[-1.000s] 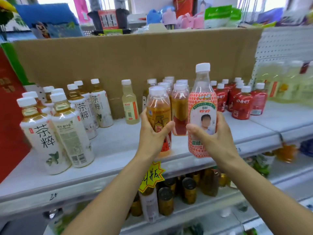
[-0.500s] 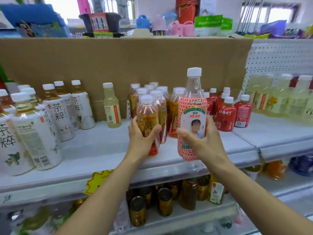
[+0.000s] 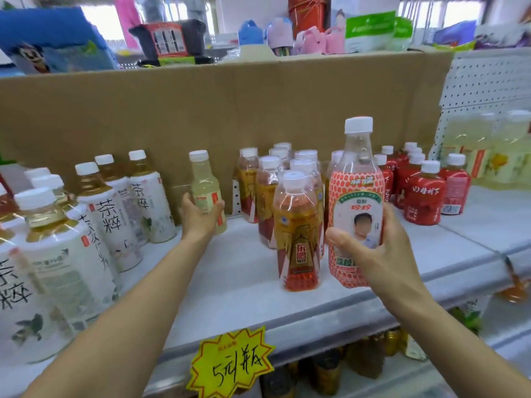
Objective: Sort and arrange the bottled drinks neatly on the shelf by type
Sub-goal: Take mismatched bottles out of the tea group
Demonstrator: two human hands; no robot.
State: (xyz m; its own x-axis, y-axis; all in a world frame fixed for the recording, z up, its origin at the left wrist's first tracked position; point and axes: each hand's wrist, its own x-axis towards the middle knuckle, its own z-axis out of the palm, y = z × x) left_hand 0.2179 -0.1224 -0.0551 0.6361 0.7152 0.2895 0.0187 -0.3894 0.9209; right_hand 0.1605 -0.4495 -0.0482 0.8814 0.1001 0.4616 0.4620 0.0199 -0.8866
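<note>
Right at the lip of the shelf (image 3: 301,320) hangs a yellow starburst price tag (image 3: 230,366), and to the near left looms a crowd of white-sleeved tea bottles (image 3: 57,254). Closest in on the right, the right hand (image 3: 382,254) wraps the belly of the tall pink lychee soda bottle (image 3: 356,196), thumb across the label. It's upright at the shelf front, though I can't tell if its base is touching down. Full and capped, it looks hefty, the plastic sleeve a touch slick, so a mid-body grip low on the label seems the safe hold. The slim neck would likely let it swing.

Just beside it stands a Dongpeng energy drink bottle (image 3: 297,234), front of its orange group. Deeper in, the left hand (image 3: 201,218) reaches across and closes round the lower half of a lone pale yellow drink bottle (image 3: 205,191), which stands between the teas and the orange group. It's small, probably light, with stiff enough walls for a one-handed lift.

Further right sit the red-labelled bottles (image 3: 422,196), more pale yellow ones (image 3: 488,150) beyond, and the cardboard backing (image 3: 230,110) behind them all
</note>
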